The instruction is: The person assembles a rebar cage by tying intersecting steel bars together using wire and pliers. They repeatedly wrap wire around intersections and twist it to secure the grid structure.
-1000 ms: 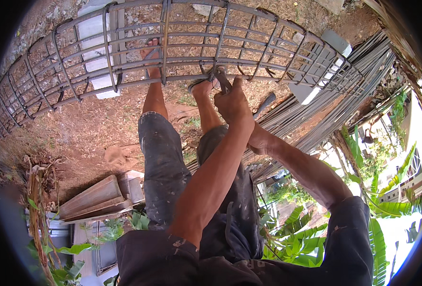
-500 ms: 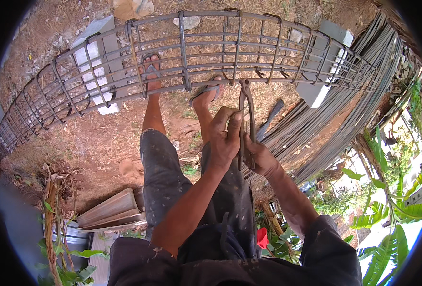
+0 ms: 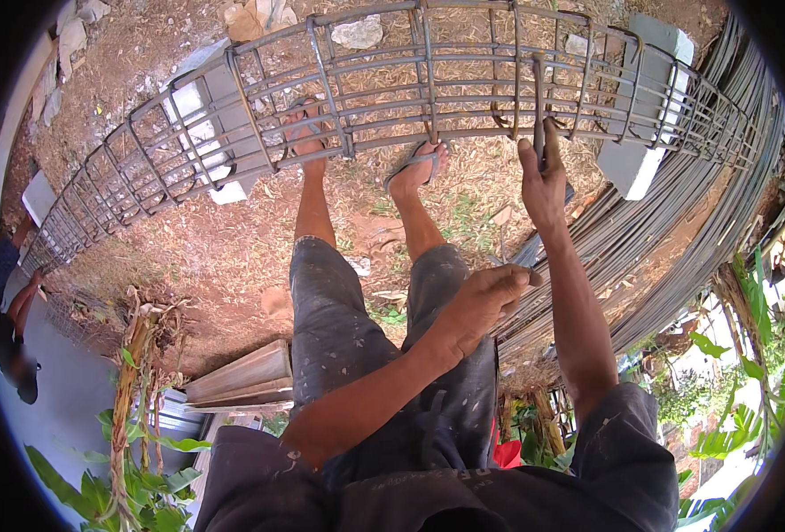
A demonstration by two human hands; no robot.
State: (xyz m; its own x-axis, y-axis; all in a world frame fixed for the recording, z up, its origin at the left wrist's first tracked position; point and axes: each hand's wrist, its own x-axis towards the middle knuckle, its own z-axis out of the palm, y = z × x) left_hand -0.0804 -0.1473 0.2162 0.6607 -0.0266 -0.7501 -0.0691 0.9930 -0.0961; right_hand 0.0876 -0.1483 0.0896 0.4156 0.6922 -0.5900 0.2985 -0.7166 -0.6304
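Observation:
A long rebar cage (image 3: 429,75) of straight bars and square stirrups runs across in front of me. My right hand (image 3: 545,182) reaches out to its near side, closed round the handles of steel pincers (image 3: 539,93). The pincers' head points away from me and overlaps the cage bars. Whether the jaws touch a bar I cannot tell. Closer to my body, above my right thigh, my left hand (image 3: 485,310) is closed with thumb and fingers pressed together. A small dark tip shows at its thumb, too small to name.
Grey-white blocks (image 3: 645,106) sit under the cage. A large bundle of loose rebar (image 3: 676,239) lies on the right. At the far left another person (image 3: 15,301) has hands near the cage's end. Boards (image 3: 242,377) lie lower left, with banana plants around.
My right hand has moved forward with the pincers to the cage. My left hand has parted from the tool and drawn back toward my body. Another person has come into view at left.

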